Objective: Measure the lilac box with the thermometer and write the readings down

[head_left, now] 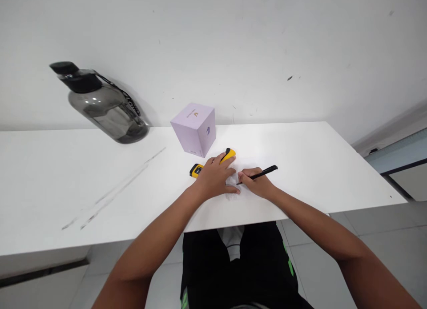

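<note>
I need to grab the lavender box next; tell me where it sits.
In the head view the lavender box stands on the white table near the wall, just behind the yellow tool under the left hand, right of the grey bottle.

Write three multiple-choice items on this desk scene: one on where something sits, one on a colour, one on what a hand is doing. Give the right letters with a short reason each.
1. Where does the dark water bottle stand?
A. At the far left of the white table, by the wall
B. On the floor
C. On top of the box

2. What colour is the cube-shaped box?
A. Red
B. Pale purple
C. Green

3. What does the right hand hold?
A. Nothing
B. A cup
C. A black pen

Answers:
1 A: the bottle is at the table's back left edge against the wall.
2 B: its faces are lilac.
3 C: the fingers grip the pen with its tip down on a small white sheet, which the left hand presses, over a yellow tool.
</note>
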Demonstrator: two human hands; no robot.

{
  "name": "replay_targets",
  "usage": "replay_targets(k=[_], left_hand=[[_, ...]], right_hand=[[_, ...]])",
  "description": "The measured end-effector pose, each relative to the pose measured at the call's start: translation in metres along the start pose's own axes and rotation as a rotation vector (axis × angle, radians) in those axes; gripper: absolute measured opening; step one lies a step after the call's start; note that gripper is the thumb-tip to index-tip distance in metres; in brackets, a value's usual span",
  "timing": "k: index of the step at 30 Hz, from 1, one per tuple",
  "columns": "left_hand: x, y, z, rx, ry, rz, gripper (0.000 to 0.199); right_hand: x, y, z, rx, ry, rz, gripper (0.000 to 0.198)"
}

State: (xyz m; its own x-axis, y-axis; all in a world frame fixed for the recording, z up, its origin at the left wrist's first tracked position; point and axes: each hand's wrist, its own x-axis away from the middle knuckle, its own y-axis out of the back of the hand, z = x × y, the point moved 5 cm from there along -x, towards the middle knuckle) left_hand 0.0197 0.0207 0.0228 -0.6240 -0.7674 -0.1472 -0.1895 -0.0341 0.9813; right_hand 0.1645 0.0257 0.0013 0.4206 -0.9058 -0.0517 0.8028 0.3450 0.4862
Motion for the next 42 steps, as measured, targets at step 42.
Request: replay_targets(k=[42], left_hand=[[-0.0004,-0.0020,0.0017,0.038,0.010,0.015,0.057]], right_hand=[[0.0022,0.0041,-0.0025,0.056,-0.012,-0.107,0.039]])
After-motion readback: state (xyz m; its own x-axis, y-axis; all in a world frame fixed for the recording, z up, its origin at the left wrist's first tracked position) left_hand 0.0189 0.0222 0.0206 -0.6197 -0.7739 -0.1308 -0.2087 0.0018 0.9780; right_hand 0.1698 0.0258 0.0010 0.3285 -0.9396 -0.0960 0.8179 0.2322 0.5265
